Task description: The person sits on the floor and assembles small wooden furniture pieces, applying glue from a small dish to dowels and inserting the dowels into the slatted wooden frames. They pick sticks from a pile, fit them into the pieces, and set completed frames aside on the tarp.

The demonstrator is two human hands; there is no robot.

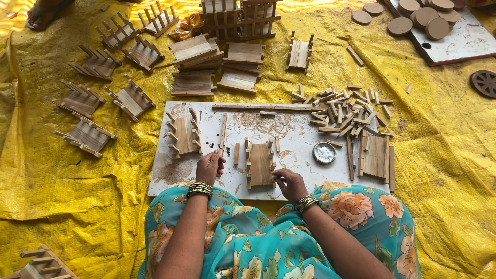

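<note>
Right now the small wooden frame [260, 164] lies on the white board [294, 137], long axis pointing away from the person. Right hand [289, 183] pinches its near right corner; left hand [209, 166], fingers loosely curled, sits left of the frame, apart.

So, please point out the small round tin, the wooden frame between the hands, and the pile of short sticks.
Round tin [324, 152], head view, on its white contents.
Wooden frame [260, 164], head view, on its middle plank.
Pile of short sticks [345, 111], head view, at the pile's centre.
</note>
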